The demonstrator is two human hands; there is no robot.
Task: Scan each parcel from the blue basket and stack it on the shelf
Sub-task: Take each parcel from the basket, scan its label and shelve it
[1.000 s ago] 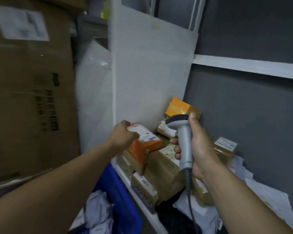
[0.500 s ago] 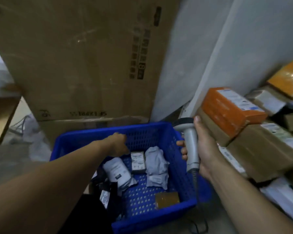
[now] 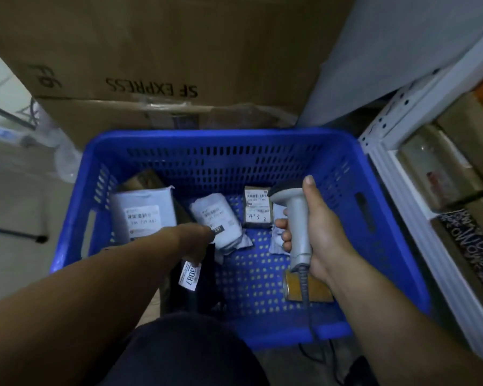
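The right hand (image 3: 322, 232) is wrapped firmly around the handle of a grey plastic handheld barcode scanner (image 3: 294, 218), thumb up along the back of the head and the cord trailing down from the base. The left hand (image 3: 198, 240) reaches down into the blue perforated plastic basket (image 3: 346, 168); its fingers are turned away behind the wrist, so I cannot tell whether it has closed on anything, though it sits right at a black wrapped parcel with a white numbered tag (image 3: 191, 274).

Just beyond the left hand's knuckles lies a small white plastic mailer bag with a barcode label (image 3: 218, 218), and to that hand's outer side a larger white mailer bag (image 3: 142, 213). Directly ahead of the scanner's head lies a small brown carton with a handwritten label (image 3: 257, 207), and under the scanner's base a flat yellow-brown packet (image 3: 308, 286).

By my reading the job is partly done: the white metal shelf (image 3: 402, 151), off to the outer side of the scanner grip, already holds several brown cardboard boxes (image 3: 441, 174) (presumably processed). At least five parcels remain in the basket, each needing a scan and a place on the shelf.
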